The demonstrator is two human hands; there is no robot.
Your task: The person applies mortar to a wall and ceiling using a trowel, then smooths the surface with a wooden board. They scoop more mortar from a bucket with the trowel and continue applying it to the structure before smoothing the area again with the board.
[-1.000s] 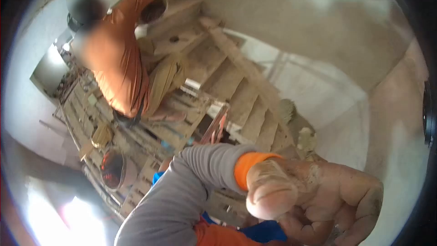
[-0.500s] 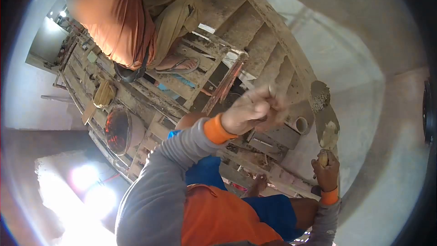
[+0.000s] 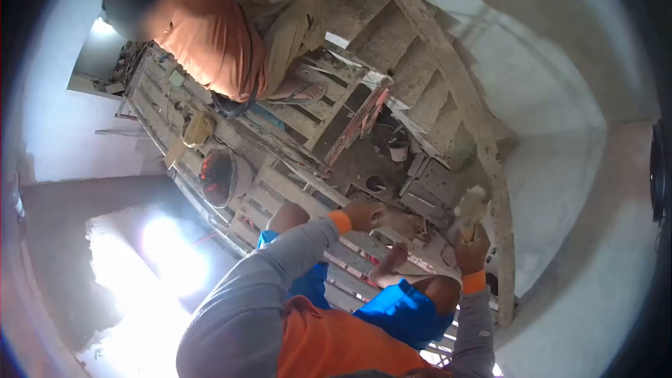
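"One co-worker (image 3: 217,49) in an orange top is at the left, right?"

"Yes, knees bent, a sandalled foot on the planks (image 3: 280,192). Slightly nearer stands a round container (image 3: 243,180), red showing inside."

"And the left hand (image 3: 362,215)?"

"Out over the planks, beyond a bent knee (image 3: 288,217). Its fingers are unclear; I can't tell if they're closed."

"Next?"

"A small pail (image 3: 398,152), farther off."

"Where's the trowel (image 3: 471,204)?"

"In the right hand (image 3: 472,248), fingers wrapped round the handle, pale blade pointing away. It's just left of a long wooden beam (image 3: 483,129); whether they touch, I can't say."

"Past that?"

"A pale wall (image 3: 574,217)."
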